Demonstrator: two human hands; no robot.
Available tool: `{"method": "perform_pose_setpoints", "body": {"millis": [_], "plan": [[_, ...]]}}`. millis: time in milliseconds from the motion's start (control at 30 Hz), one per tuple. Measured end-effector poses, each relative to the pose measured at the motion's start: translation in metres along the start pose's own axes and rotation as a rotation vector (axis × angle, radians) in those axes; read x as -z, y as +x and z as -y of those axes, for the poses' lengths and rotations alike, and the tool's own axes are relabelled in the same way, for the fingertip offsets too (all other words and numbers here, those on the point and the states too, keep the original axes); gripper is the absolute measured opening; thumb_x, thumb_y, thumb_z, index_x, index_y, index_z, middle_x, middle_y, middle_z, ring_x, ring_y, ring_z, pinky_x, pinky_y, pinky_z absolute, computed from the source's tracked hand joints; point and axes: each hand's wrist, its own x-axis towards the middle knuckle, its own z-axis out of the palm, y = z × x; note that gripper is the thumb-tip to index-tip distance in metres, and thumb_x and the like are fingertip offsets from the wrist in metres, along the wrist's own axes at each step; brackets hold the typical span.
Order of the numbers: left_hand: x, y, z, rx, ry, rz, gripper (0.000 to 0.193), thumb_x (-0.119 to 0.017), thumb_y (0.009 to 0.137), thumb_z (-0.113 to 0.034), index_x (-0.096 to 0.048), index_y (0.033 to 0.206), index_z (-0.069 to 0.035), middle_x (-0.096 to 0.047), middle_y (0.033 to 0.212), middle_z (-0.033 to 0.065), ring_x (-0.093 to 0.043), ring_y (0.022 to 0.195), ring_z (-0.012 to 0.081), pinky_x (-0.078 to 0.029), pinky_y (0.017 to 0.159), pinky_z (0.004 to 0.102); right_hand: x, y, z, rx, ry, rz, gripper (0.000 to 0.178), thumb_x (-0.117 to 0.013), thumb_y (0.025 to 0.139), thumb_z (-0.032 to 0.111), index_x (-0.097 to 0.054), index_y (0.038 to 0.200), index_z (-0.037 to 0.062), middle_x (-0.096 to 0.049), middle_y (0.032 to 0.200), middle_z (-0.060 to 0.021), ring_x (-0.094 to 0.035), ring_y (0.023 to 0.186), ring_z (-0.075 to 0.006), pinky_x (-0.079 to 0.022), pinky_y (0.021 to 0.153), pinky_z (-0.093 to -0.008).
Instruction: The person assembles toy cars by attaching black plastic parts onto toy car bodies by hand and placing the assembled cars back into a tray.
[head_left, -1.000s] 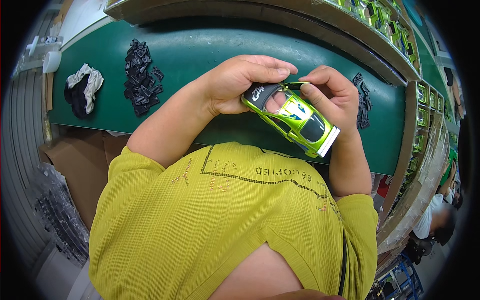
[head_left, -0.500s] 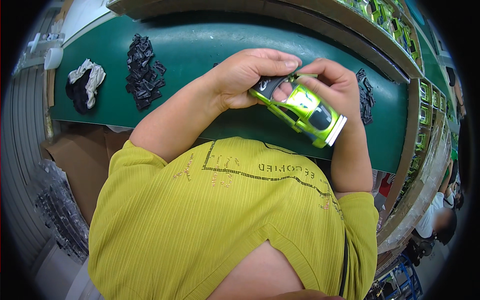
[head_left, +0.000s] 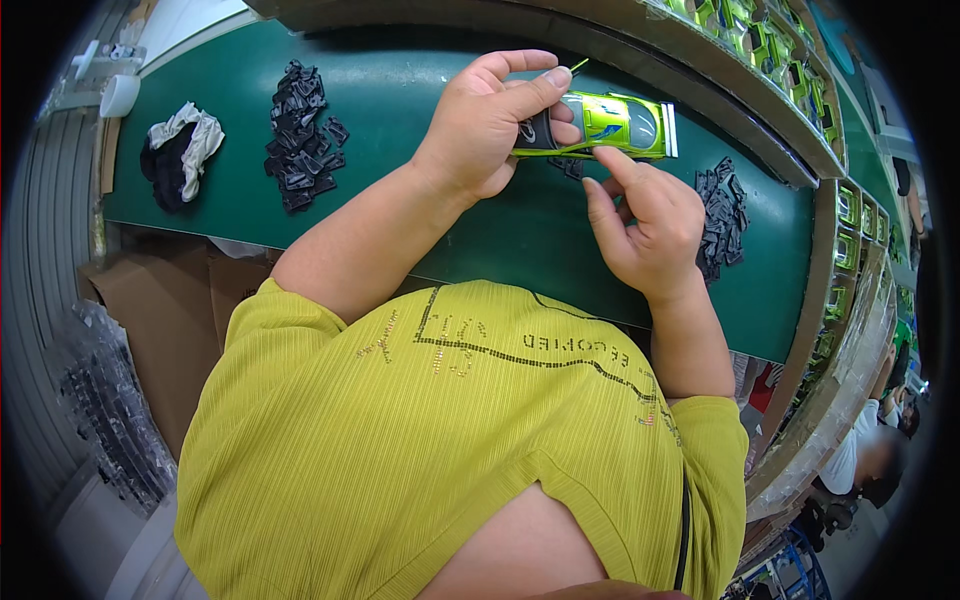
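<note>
A bright green toy car body (head_left: 606, 121) with a black hood and dark windows lies level in my left hand (head_left: 487, 125). My left thumb and fingers grip it by its black end, with fingertips showing through a window opening. A thin green strip, perhaps its open door, sticks up by the thumb. Just below the car, my right hand (head_left: 650, 215) is held with thumb and forefinger apart, and I see nothing between them. The forefinger tip is close to the car's lower side; whether it touches I cannot tell. Small black parts (head_left: 567, 167) lie on the table behind the car.
On the green table (head_left: 400, 80), piles of black plastic parts lie at left (head_left: 301, 140) and right (head_left: 722, 215). A black and white cloth (head_left: 182, 158) rests at far left. Cardboard trays (head_left: 742, 95) with green car bodies border the far and right sides. Another person (head_left: 858, 447) is at far right.
The car has moved up and away and turned from a slant to nearly level. My right hand has let go of it and dropped below it.
</note>
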Motion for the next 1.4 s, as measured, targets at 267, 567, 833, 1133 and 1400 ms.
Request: {"method": "perform_pose_setpoints", "body": {"millis": [267,567,833,1133,1400], "plan": [[0.001,-0.004,0.007,-0.222,0.108,0.011,0.038,-0.069,0.093,-0.010,-0.052,0.125,0.001,-0.068,0.079,0.0102,-0.067,0.063,0.0159,-0.057,0.063,0.0267,0.005,-0.006,0.009,-0.291,0.356,0.198,0.023,-0.078,0.078,0.006,-0.072,0.100,0.0017,-0.062,0.066,-0.0045,-0.059,0.054,-0.0120,-0.046,0.052,-0.0253],[-0.003,-0.006,0.004,-0.248,-0.016,0.108,0.035,-0.066,0.094,-0.011,-0.052,0.125,0.000,-0.068,0.079,0.0101,-0.067,0.061,0.0158,-0.057,0.061,0.0258,-0.003,0.000,-0.006,-1.150,1.365,0.271,0.028,-0.062,0.094,0.019,-0.062,0.109,-0.0052,-0.065,0.076,-0.0097,-0.057,0.055,-0.0117,-0.045,0.049,-0.0195],[-0.008,-0.010,0.011,-0.332,0.057,0.181,0.035,-0.065,0.095,-0.011,-0.052,0.127,-0.001,-0.068,0.080,0.0100,-0.067,0.063,0.0152,-0.056,0.061,0.0259,-0.008,-0.011,-0.017,-1.130,1.878,0.407,0.018,-0.060,0.095,0.014,-0.061,0.101,-0.0032,-0.059,0.068,-0.0067,-0.051,0.051,-0.0124,-0.039,0.048,-0.0232],[-0.005,-0.001,0.004,-0.130,-0.157,-0.063,0.019,-0.063,0.097,-0.015,-0.059,0.113,-0.005,-0.066,0.080,0.0063,-0.066,0.066,0.0143,-0.056,0.064,0.0259,-0.006,-0.009,0.001,-0.410,0.618,-0.019,0.019,-0.076,0.082,0.003,-0.066,0.098,-0.0011,-0.064,0.082,-0.0073,-0.061,0.066,-0.0141,-0.050,0.058,-0.0234],[-0.011,-0.005,0.009,-0.106,-0.134,-0.075,0.019,-0.065,0.096,-0.015,-0.059,0.111,-0.005,-0.065,0.081,0.0062,-0.065,0.068,0.0139,-0.057,0.065,0.0267,-0.001,0.001,-0.004,0.037,0.256,-0.056,0.016,-0.078,0.072,-0.004,-0.065,0.079,-0.0007,-0.060,0.073,-0.0104,-0.060,0.060,-0.0219,-0.047,0.053,-0.0279]]}}
